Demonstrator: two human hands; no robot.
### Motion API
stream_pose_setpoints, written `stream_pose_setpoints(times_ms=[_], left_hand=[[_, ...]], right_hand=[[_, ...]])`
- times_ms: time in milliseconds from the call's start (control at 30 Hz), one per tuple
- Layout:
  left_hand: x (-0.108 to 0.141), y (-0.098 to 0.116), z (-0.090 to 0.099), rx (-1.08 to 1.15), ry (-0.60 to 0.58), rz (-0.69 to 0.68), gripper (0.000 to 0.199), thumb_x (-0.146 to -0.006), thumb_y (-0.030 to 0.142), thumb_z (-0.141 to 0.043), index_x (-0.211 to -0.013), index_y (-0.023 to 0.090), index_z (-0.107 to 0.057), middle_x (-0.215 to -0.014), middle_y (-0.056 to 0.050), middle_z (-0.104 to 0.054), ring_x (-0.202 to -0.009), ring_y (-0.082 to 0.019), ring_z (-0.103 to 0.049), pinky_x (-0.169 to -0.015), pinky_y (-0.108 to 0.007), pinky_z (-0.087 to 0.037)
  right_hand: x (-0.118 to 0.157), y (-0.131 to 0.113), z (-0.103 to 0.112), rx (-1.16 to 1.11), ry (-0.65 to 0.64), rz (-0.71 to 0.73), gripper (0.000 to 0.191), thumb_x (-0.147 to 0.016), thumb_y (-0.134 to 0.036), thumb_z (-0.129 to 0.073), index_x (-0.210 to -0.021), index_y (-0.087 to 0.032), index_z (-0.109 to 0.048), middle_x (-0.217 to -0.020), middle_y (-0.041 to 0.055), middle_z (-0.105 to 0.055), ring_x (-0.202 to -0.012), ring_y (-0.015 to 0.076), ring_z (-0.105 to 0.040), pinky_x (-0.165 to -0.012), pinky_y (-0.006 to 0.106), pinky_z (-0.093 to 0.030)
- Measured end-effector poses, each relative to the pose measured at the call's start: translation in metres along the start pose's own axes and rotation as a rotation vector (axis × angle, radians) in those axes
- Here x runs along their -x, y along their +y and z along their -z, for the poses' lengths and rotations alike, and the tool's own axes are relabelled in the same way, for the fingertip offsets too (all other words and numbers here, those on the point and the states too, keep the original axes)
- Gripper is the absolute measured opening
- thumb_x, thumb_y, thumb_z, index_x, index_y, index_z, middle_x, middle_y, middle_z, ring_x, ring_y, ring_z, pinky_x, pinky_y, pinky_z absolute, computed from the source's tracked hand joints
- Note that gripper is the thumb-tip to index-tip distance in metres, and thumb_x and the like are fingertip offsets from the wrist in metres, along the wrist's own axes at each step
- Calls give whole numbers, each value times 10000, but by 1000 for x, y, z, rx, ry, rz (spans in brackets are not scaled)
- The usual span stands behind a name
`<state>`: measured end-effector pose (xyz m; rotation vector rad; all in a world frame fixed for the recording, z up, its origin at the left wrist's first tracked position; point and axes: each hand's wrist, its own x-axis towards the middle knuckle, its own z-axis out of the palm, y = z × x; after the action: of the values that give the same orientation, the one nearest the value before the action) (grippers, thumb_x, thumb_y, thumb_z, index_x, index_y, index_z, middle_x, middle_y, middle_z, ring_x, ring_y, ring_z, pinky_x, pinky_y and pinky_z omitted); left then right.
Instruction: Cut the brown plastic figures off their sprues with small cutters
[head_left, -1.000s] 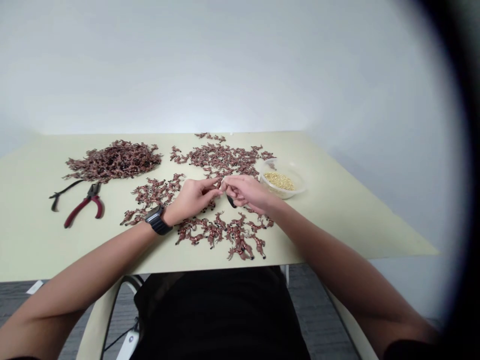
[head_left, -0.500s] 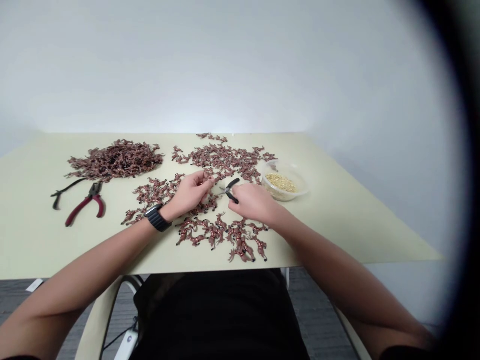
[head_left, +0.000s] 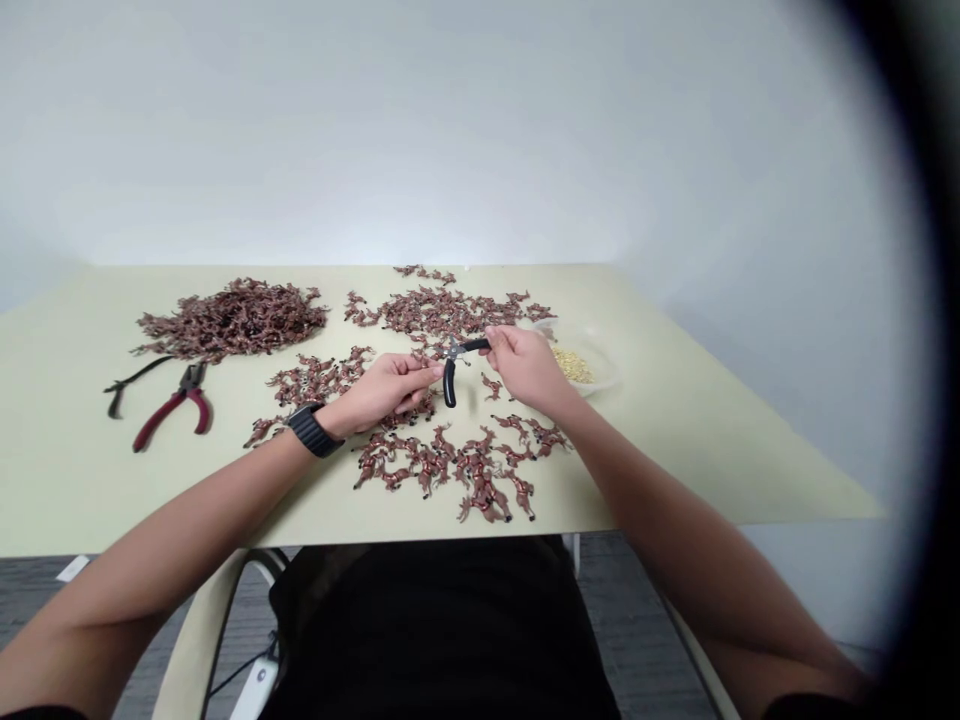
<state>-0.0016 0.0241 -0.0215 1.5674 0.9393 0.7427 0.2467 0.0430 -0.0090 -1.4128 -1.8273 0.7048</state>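
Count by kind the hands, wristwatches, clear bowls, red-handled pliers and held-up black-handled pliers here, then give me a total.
Hands: 2, left hand and right hand
Wristwatch: 1
Clear bowl: 1
Red-handled pliers: 1
Black-handled pliers, held up: 1
Total: 6

Forearms angled inward, left hand half curled, right hand slightly higher in a pinch

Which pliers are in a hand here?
The black pliers, handles spread, with one handle gripped by the right hand. The red pliers lie on the table.
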Motion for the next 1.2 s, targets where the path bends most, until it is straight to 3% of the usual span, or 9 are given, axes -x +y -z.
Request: stream_pose_setpoints(times_ms=[133,233,367,467,567,767,933,1067,1200], left_hand=[[-1,0,-3,129,-29,-9,558,-967,499,-694,-541,170,-548,-430,45,-425,-450,-65,-372,-649,-253,-463],[1,1,-7,124,-15,-10,561,-965,461,-708,-520,168,-532,-424,41,-428,-460,-69,-388,-637,-247,-434],[3,3,-14,141,57,-6,539,-966,452,-705,-543,159,-544,-435,37,-448,-437,-62,-362,-542,-244,-332],[3,4,-18,188,84,-22,541,-966,444,-703,-539,158,-534,-430,39,-436,-431,-61,-351,-525,-246,-298],[3,3,-20,215,90,-27,546,-961,433,-713,-528,158,-526,-415,39,-423,-429,-61,-356,-533,-248,-306],[4,2,-24,196,128,-24,564,-948,449,-728,-515,160,-510,-414,32,-433,-419,-58,-359,-516,-249,-299],[7,8,-26,133,165,-19,561,-933,483,-736,-530,166,-506,-427,31,-454,-387,-56,-346,-473,-250,-262],[7,11,-25,92,148,-7,545,-962,513,-693,-585,171,-501,-466,33,-450,-408,-62,-347,-468,-248,-257],[4,7,-17,91,83,12,405,-999,469,-656,-753,172,-532,-583,40,-462,-491,-67,-356,-505,-229,-283]], right_hand=[[1,2,-6,21,14,24,495,-1085,-575,-366,-767,-227,-518,-674,34,-587,-598,190,-527,-601,335,-376],[3,1,-9,42,10,82,487,-1103,-558,-296,-828,-229,-527,-737,47,-595,-674,207,-553,-651,351,-412],[11,-5,-13,58,-37,224,379,-1063,-547,-445,-1218,-229,-582,-1173,122,-608,-948,243,-614,-836,409,-498],[18,-9,-15,96,-108,238,723,-895,-598,-707,-1474,-254,-445,-1420,171,-442,-1080,287,-608,-913,459,-532],[20,-8,-17,150,-98,261,888,-808,-591,-787,-1524,-264,-376,-1483,182,-363,-1204,347,-581,-1009,525,-519],[18,-6,-25,341,-14,341,643,-876,-491,-693,-1404,-200,-469,-1317,188,-527,-1255,395,-536,-1027,567,-492],[22,-10,-29,397,-37,383,355,-1002,-432,-516,-1239,-168,-523,-1200,187,-610,-1164,350,-580,-973,495,-498],[27,-13,-29,346,-109,314,336,-1070,-461,-392,-1229,-188,-505,-1176,178,-650,-1069,328,-636,-851,440,-498],[26,-15,-25,310,-88,194,400,-1078,-563,-350,-1111,-204,-524,-925,114,-686,-803,278,-642,-693,376,-430]])
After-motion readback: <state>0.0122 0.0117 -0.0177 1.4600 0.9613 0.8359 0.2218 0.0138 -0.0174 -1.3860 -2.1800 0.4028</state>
